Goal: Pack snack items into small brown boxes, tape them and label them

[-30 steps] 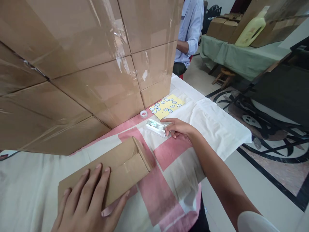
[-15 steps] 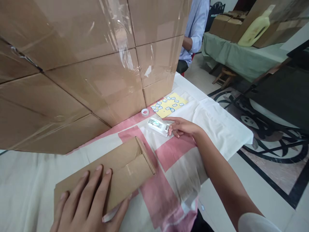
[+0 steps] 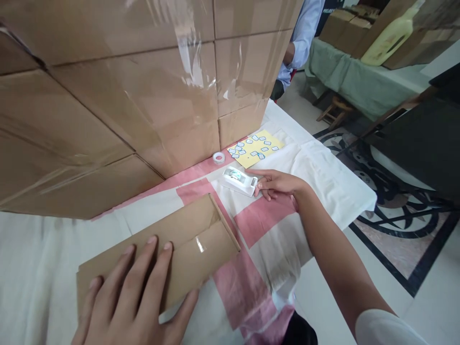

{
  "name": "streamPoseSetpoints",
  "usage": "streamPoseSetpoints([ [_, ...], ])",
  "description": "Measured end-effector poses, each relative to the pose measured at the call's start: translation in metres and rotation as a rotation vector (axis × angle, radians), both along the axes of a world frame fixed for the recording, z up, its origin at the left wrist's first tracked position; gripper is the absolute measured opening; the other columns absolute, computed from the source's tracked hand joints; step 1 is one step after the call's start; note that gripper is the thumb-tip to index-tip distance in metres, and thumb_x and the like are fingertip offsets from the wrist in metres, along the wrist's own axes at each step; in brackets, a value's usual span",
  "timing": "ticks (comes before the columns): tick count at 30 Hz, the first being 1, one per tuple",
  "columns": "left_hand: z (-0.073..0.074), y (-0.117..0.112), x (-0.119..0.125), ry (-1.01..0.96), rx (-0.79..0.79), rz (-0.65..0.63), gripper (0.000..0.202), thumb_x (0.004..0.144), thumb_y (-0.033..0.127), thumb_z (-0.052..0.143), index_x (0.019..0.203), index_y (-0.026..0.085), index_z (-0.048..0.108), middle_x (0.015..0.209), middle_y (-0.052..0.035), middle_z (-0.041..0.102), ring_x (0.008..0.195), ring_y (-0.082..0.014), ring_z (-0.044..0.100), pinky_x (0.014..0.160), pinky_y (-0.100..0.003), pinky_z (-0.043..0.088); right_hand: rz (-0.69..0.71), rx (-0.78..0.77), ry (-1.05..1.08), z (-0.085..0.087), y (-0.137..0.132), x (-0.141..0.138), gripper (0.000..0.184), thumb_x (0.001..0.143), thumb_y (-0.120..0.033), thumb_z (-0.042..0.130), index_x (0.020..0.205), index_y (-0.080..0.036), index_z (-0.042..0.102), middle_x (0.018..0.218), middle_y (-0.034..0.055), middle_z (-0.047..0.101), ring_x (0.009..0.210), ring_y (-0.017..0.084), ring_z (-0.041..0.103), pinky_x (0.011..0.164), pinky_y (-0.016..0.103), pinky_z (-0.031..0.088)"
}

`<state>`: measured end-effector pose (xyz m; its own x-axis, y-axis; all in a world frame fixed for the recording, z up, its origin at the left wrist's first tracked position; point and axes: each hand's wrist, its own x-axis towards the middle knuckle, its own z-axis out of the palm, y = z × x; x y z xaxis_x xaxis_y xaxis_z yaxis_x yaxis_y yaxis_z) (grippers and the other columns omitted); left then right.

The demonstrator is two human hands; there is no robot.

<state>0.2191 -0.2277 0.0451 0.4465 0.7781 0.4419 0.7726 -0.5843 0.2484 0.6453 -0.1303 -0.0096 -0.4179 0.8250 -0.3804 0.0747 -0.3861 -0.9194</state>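
A flat brown cardboard box [image 3: 201,239] lies at a slant on the cloth in front of me. My left hand [image 3: 129,297] rests over its near left part, fingers spread across the top and thumb along the near side. Farther off, a white tape dispenser [image 3: 239,181] stands on the cloth with a roll in it. At its cutter end is my right hand [image 3: 275,184], with the index finger stretched along the far side and the other fingers curled in. Any tape between those fingers is too small to make out.
Large taped cartons [image 3: 161,105] form a wall behind the work. Beside them lie a small tape roll [image 3: 218,157] and a yellow sheet [image 3: 251,159] with several labels. A person in a blue shirt [image 3: 305,33] is beyond. A yellow jug [image 3: 390,38] stands on a green-covered table [image 3: 348,76].
The camera view has shifted slightly, so the cartons appear higher. My left hand stays on the box, and my right hand stays at the dispenser's cutter end.
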Motion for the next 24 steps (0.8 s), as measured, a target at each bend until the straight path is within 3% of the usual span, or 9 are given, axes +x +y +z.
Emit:
streamPoseSetpoints([
  [2,0.006,-0.004,0.007,0.086,0.052,0.024,0.075,0.077,0.051,0.079,0.145,0.033,0.054,0.151,-0.0058,0.056,0.137,-0.0399,0.052,0.116,-0.055,0.035,0.003,0.016,-0.078,0.001,-0.001,-0.003,0.075,0.090,-0.026,0.068,0.158,-0.021,0.038,0.093,0.0076,0.078,0.058,0.013,0.069,0.041,0.018,0.044],
  [5,0.009,-0.008,0.015,0.130,0.170,0.083,0.079,0.081,0.055,0.073,0.150,0.026,0.048,0.150,-0.0099,0.056,0.133,-0.0422,0.055,0.113,-0.057,0.037,-0.026,0.047,-0.107,0.003,-0.004,-0.007,0.075,0.088,-0.026,0.068,0.157,-0.020,0.038,0.094,0.0074,0.078,0.059,0.013,0.070,0.046,0.020,0.050],
  [9,0.007,-0.007,0.021,0.143,0.246,0.111,0.081,0.083,0.053,0.070,0.154,0.025,0.043,0.151,-0.0102,0.055,0.130,-0.0406,0.058,0.113,-0.056,0.037,-0.094,0.090,-0.094,0.017,-0.021,-0.014,0.084,0.085,-0.021,0.067,0.161,-0.021,0.030,0.094,0.0065,0.078,0.056,0.012,0.067,0.046,0.020,0.048],
  [13,0.012,-0.010,0.020,0.143,0.287,0.049,0.068,0.088,0.044,0.068,0.149,0.025,0.047,0.150,-0.0110,0.056,0.133,-0.0380,0.056,0.116,-0.058,0.032,-0.204,0.279,0.019,0.045,-0.064,-0.034,0.083,0.090,-0.021,0.064,0.163,-0.025,0.025,0.093,0.0041,0.076,0.051,0.008,0.053,0.052,0.022,0.045],
  [16,0.024,-0.021,0.020,0.017,0.387,-0.040,0.051,0.086,0.030,0.070,0.135,0.022,0.058,0.137,-0.0109,0.067,0.130,-0.0354,0.058,0.119,-0.062,0.027,-0.200,0.389,0.101,0.067,-0.102,-0.061,0.084,0.093,-0.023,0.064,0.164,-0.028,0.019,0.098,0.0047,0.075,0.053,0.007,0.049,0.053,0.022,0.042],
  [19,0.041,-0.041,0.026,-0.159,0.458,-0.091,0.035,0.082,0.019,0.073,0.116,0.022,0.065,0.114,-0.0081,0.076,0.114,-0.0305,0.067,0.113,-0.056,0.037,-0.139,0.471,0.124,0.087,-0.137,-0.095,0.083,0.096,-0.024,0.060,0.164,-0.031,0.015,0.105,0.0060,0.073,0.054,0.007,0.050,0.057,0.024,0.045],
  [21,0.052,-0.055,0.033,-0.273,0.373,-0.138,0.034,0.084,0.019,0.072,0.117,0.023,0.064,0.106,-0.0060,0.075,0.103,-0.0250,0.068,0.100,-0.046,0.047,-0.090,0.537,0.106,0.100,-0.158,-0.120,0.079,0.098,-0.025,0.056,0.165,-0.031,0.013,0.106,0.0058,0.073,0.055,0.008,0.052,0.058,0.024,0.047],
  [24,0.060,-0.075,0.045,-0.424,0.120,-0.213,0.049,0.088,0.031,0.071,0.134,0.021,0.056,0.106,-0.0072,0.071,0.097,-0.0212,0.066,0.084,-0.037,0.053,0.017,0.673,-0.028,0.116,-0.185,-0.155,0.073,0.101,-0.021,0.049,0.164,-0.035,0.016,0.105,0.0038,0.073,0.065,0.010,0.057,0.062,0.024,0.050],
])
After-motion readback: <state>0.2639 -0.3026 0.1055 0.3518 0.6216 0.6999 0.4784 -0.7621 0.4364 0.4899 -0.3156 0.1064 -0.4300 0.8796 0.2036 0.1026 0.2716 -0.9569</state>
